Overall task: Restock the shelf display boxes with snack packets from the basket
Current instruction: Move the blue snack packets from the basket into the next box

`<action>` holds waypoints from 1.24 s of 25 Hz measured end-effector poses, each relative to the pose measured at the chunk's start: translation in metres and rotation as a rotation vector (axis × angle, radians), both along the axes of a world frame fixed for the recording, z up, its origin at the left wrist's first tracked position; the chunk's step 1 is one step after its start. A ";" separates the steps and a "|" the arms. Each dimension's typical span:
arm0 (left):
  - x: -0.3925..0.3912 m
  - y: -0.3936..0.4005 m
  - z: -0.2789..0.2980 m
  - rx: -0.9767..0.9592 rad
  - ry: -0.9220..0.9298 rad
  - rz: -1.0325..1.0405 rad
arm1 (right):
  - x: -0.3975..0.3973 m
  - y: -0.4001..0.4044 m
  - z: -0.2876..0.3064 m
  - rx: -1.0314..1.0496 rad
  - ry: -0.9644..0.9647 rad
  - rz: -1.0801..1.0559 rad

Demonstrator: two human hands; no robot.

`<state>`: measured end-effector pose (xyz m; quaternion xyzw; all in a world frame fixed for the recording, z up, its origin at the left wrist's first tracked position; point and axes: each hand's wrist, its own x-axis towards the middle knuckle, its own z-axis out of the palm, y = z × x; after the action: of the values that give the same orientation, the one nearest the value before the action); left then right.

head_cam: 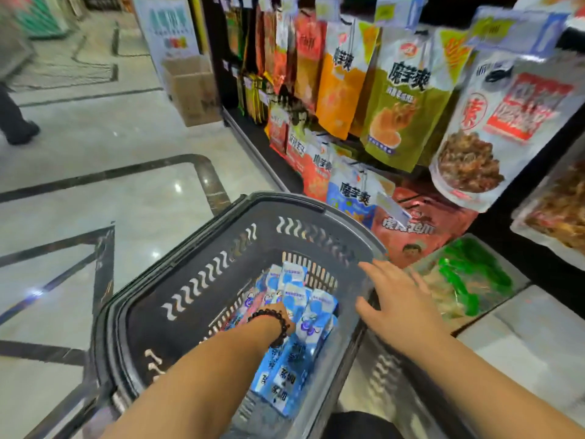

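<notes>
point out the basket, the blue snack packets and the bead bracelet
basket (202, 280): head view, inner left wall
blue snack packets (316, 315): head view, front of an upright packet
bead bracelet (278, 324): head view, beads across the left wrist

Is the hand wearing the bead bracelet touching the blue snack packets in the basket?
Touching: the head view shows the left hand buried among the blue-and-white snack packets inside the dark plastic basket.
</notes>
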<state>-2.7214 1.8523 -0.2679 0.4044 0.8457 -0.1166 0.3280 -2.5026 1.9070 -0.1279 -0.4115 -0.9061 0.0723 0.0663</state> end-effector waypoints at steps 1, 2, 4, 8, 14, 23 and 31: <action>0.000 0.003 -0.017 -0.025 -0.043 0.064 | 0.005 0.000 -0.004 -0.009 0.011 -0.013; -0.001 0.004 -0.031 -0.025 -0.089 0.139 | 0.009 0.000 -0.005 -0.021 0.016 -0.030; -0.002 0.002 -0.053 0.031 -0.134 0.277 | 0.015 0.002 -0.003 -0.042 0.036 -0.063; -0.002 -0.008 -0.090 0.110 -0.056 0.383 | 0.019 0.000 0.005 -0.037 0.063 -0.048; -0.004 -0.006 -0.077 0.225 -0.014 0.138 | 0.017 0.001 0.005 -0.059 0.076 -0.033; -0.042 0.027 0.180 0.394 0.382 -1.109 | -0.021 -0.006 0.025 -0.168 0.238 0.122; -0.022 0.032 0.280 0.509 0.376 -1.373 | -0.039 -0.017 0.040 -0.526 0.556 -0.020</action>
<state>-2.7430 1.8845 0.0119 0.8770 0.4463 -0.1628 -0.0718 -2.5413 1.8899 -0.0879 -0.3878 -0.8001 0.4106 0.2022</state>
